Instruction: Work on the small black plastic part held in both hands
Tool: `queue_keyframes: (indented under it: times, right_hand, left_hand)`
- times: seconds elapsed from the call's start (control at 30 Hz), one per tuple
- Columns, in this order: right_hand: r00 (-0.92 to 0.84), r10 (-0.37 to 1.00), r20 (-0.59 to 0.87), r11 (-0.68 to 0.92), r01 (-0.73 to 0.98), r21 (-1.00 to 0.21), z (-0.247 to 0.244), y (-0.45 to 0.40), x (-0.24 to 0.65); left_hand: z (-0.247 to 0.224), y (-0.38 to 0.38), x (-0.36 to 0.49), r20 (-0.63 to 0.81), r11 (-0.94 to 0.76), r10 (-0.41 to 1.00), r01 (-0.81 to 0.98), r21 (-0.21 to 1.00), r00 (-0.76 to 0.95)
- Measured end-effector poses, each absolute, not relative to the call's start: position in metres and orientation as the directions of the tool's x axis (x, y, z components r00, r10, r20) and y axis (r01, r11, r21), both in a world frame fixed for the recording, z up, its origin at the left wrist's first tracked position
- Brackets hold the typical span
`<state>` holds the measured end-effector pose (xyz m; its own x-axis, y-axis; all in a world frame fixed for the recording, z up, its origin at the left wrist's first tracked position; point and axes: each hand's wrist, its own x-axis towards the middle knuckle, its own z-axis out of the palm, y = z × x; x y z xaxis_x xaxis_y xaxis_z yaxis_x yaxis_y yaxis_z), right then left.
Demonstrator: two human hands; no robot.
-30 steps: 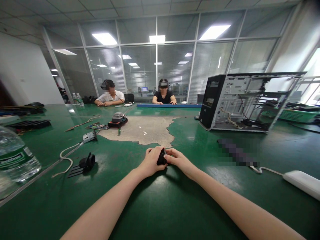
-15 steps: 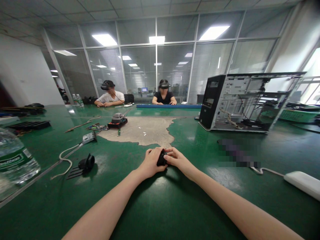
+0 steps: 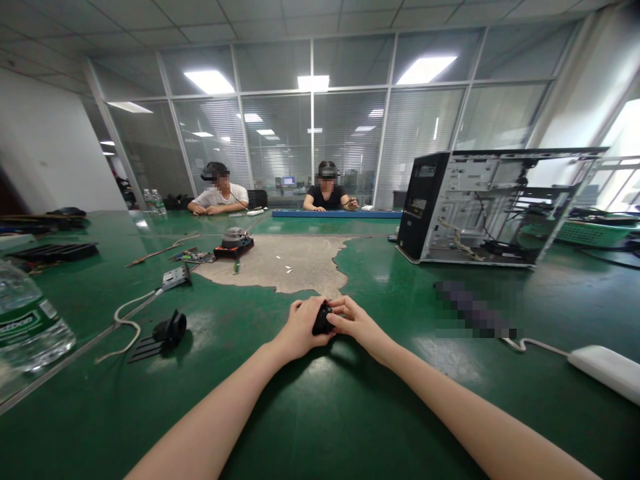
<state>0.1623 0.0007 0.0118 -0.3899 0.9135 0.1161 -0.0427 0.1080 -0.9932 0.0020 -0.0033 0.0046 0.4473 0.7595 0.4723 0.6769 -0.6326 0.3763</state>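
Between my two hands is a small black part (image 3: 321, 321), mostly covered by fingers, so its kind does not show. My left hand (image 3: 303, 325) is wrapped round it from the left, thumb along the near side. From the right, my right hand (image 3: 353, 321) grips the same part with bent fingers and thumb. Both hands are low over the green table (image 3: 300, 413), just in front of a bare brownish patch (image 3: 280, 267). Left of my hands lies a black plastic piece with slats and a round collar (image 3: 167, 331).
An opened computer case (image 3: 425, 207) stands at the right. A water bottle (image 3: 27, 327) is at the left edge. A bracket with a cable (image 3: 176, 275) and a heatsink fan (image 3: 236, 240) lie left of centre. A white power strip (image 3: 605, 370) sits at right. Two people sit opposite.
My hands keep their hold on the black part, with only a slight shift. Across the table, the person in black has raised one hand. The view has moved very slightly.
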Motion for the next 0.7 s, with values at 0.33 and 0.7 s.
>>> queue_keyframes:
  times: [0.33,0.7]
  right_hand:
    - [-0.467,0.876,0.12,0.117,-0.037,-0.992,0.0166,0.0001,0.1681]
    - [-0.414,0.906,0.087,0.076,-0.042,-0.996,0.008,0.0069,0.1667]
  left_hand:
    - [0.0056,-0.0037,0.002,0.471,-0.63,0.762,0.676,0.383,0.444]
    - [0.0054,-0.0032,0.0032,0.47,-0.629,0.762,0.682,0.374,0.445]
